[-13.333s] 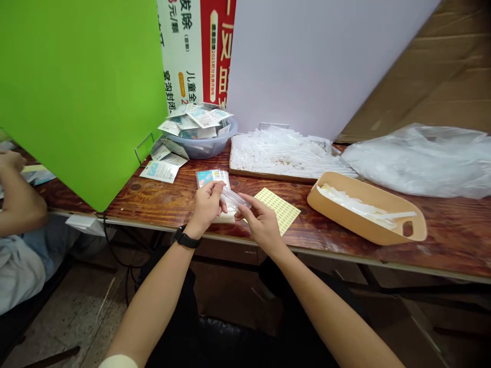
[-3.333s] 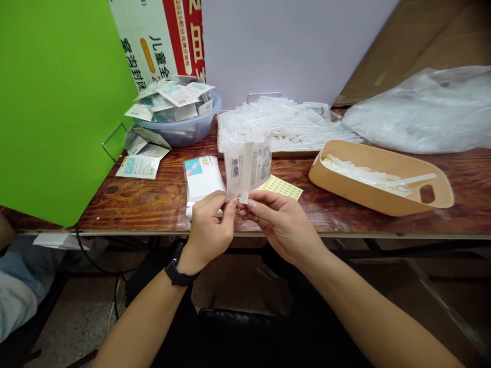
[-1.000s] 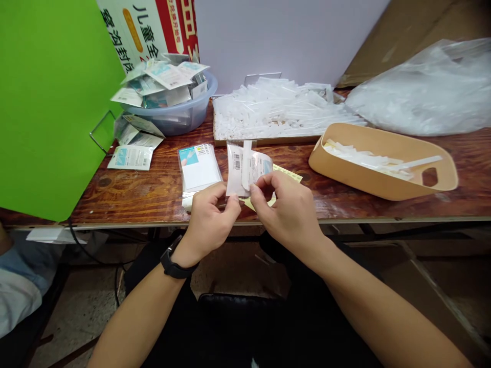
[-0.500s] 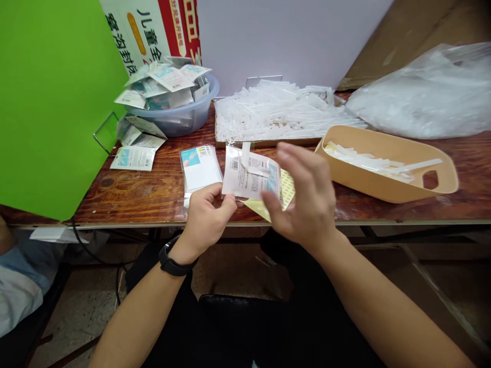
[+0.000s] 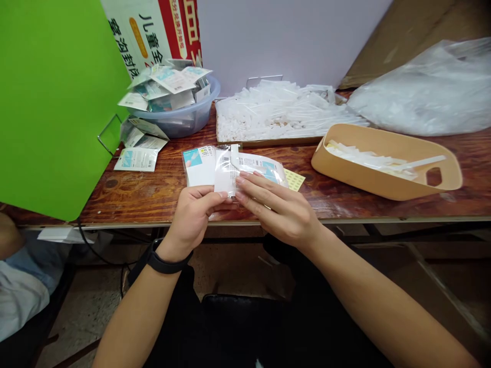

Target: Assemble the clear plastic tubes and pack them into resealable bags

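My left hand (image 5: 194, 212) pinches the near left edge of a clear plastic packet (image 5: 226, 176) with a printed card inside. The packet is held just over the table near its front edge, its right part bowed. My right hand (image 5: 282, 209) lies across the packet with its fingers stretched out and close together, fingertips touching the middle; its thumb is hidden. A whitish strip (image 5: 235, 156) shows at the packet's upper part. Behind my left hand lies a stack of printed cards (image 5: 201, 171) in clear sleeves. A yellow sticker sheet (image 5: 294, 180) shows partly beyond my right fingers.
A blue basin (image 5: 187, 120) piled with filled packets stands back left, more packets (image 5: 136, 159) beside it. A shallow tray (image 5: 268, 143) of translucent plastic pieces is behind. A tan basket (image 5: 364, 176) holds white strips. A plastic bag (image 5: 429, 97) lies back right. A green panel (image 5: 49, 102) borders the left.
My right hand has come down and left from above the packet onto it, fingers now together. My left hand has shifted slightly left, still holding the packet.
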`<state>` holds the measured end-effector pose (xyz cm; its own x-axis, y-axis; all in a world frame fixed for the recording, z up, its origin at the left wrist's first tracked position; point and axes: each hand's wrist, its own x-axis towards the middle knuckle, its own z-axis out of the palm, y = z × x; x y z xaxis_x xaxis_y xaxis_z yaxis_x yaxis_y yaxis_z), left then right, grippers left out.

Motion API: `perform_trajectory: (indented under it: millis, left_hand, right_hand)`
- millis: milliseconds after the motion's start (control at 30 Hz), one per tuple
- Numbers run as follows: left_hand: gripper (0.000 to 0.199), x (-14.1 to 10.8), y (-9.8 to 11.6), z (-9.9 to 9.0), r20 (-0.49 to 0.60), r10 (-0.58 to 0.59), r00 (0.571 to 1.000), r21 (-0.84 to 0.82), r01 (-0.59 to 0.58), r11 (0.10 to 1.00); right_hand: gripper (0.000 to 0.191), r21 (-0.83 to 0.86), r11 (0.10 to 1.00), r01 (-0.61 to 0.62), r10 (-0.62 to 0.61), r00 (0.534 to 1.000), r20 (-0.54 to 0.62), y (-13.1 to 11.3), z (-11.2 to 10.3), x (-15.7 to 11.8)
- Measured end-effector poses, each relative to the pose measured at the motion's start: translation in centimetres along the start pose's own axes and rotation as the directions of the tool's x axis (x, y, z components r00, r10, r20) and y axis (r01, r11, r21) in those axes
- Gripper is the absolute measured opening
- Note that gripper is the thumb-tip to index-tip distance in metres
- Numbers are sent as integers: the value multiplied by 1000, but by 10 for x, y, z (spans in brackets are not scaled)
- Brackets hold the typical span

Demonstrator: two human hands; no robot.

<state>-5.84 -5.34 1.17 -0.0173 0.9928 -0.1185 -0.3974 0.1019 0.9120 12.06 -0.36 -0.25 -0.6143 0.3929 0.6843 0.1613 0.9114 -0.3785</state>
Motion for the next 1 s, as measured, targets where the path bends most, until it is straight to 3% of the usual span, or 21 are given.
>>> perform_trajectory:
  millis: [200,333,433,567,700,867,1000]
  left_hand:
    - [9,-4,0,-1,13,46,999,60,-47,997]
    - [20,-5,1,3,54,-38,998,-113,44,993]
    - [36,-6,3,7,96,-101,990,-254,123,959]
    - [47,-7,2,9,141,-106,984,-279,142,950]
    - [46,-7,-4,11,62,-67,996,-251,81,965]
    - [43,-4,-6,12,-17,-29,999,-232,24,972]
    - [34,-1,-3,10,-79,-8,997,-231,-10,973]
  right_hand:
    - [27,-210,957,200,-219,973,-74,1,2,-3]
    - [33,-334,890,311,-360,928,-96,0,7,-3]
    - [35,-343,899,273,-330,936,-120,-4,10,-1]
    - [28,-383,888,253,-319,940,-118,-6,12,2]
    - [21,-438,845,308,-372,926,-66,-5,18,2]
    - [34,-316,936,156,-217,961,-169,-5,27,-2]
    - [46,-281,944,171,-223,961,-165,-7,28,-2]
